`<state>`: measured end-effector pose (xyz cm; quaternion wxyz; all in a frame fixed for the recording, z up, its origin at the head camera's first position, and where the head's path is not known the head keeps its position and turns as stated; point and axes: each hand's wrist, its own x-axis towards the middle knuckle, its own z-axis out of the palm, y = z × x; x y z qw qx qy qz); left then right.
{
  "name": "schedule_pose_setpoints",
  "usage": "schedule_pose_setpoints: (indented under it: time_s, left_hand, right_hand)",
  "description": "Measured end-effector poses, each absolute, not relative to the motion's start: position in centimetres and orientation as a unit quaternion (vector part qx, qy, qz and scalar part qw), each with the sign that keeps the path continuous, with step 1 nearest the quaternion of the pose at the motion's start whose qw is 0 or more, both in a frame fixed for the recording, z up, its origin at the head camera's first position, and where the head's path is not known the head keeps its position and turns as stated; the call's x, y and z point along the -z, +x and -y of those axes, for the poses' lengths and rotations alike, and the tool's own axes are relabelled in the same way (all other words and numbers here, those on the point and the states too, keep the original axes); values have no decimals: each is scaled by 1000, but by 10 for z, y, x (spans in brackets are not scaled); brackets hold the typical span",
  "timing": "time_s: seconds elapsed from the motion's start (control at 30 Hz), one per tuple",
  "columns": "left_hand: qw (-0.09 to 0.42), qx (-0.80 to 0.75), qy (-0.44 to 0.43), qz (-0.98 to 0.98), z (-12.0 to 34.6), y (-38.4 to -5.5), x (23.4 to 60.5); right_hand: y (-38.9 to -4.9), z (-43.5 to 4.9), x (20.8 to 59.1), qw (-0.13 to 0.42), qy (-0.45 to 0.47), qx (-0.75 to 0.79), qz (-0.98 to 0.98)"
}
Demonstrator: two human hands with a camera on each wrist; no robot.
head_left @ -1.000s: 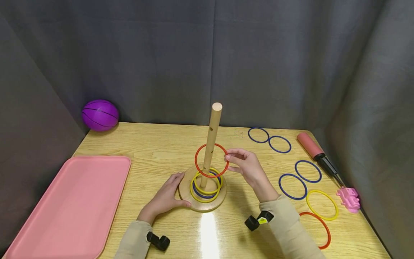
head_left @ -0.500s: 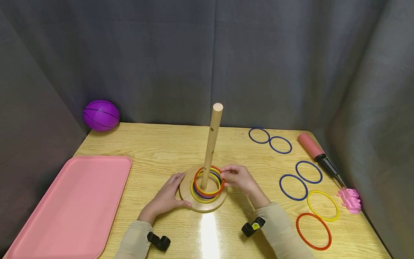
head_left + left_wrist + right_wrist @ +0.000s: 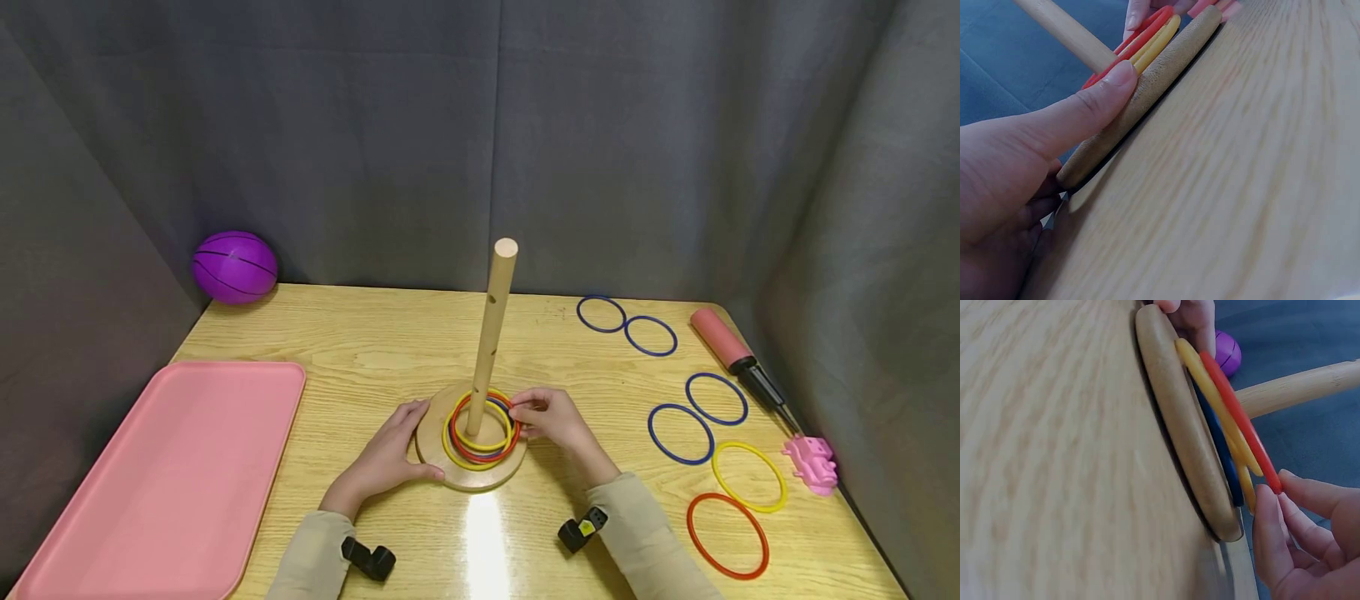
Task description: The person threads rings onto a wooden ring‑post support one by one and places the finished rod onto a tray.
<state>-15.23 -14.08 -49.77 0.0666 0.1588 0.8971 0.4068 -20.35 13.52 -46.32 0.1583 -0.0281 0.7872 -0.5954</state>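
Observation:
A wooden ring-toss stand has an upright post (image 3: 491, 325) on a round base (image 3: 431, 429). Yellow rings (image 3: 1221, 407) and a blue ring (image 3: 1221, 447) lie around the post's foot. Above them is a red ring (image 3: 1240, 415), also around the post, resting low over the stack. My right hand (image 3: 557, 423) pinches its right edge between thumb and fingers. On the other side, my left hand (image 3: 384, 454) grips the base's left edge, the thumb (image 3: 1100, 100) along the near rim and the other fingers partly hidden behind it.
To the right lie several loose blue rings (image 3: 649, 433), a yellow ring (image 3: 782, 492) and a red ring (image 3: 690, 521). Beyond them is a pump (image 3: 720, 337) with a pink piece (image 3: 812, 463) at its end. A pink tray (image 3: 172, 475) fills the left; a purple ball (image 3: 235, 267) sits behind it.
My right hand has brought the red ring down along the post onto the stacked rings, and in the last half second lowered it slightly more. The left hand stays on the base.

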Motion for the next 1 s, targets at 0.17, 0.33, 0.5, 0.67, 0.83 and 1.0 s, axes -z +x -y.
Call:
schedule_pose_setpoints:
  time_s: [0.17,0.33,0.5,0.67,0.83,1.0]
  left_hand:
    - [66,-409,165,-895,138,-153,496]
    - [66,-406,166,-896,138,-154,497]
    - [70,-411,168,-893,140,-153,497]
    - [68,-412,168,-893,141,-153,498]
    - [69,-406,167,-896,142,-154,499]
    - [67,-405,167,-896,141,-153,499]
  right_hand:
    - [-201,-138,462,148,-19,584,-798]
    - [-196,-146,457,140,-31,571,-809]
    - [-186,-170,445,132,-62,570,-808]
    - [-172,-204,431,119,-84,582,-800]
    - [-156,-241,422,81,-74,585,-804]
    - [-137,-275,419,44,-65,582,-809]
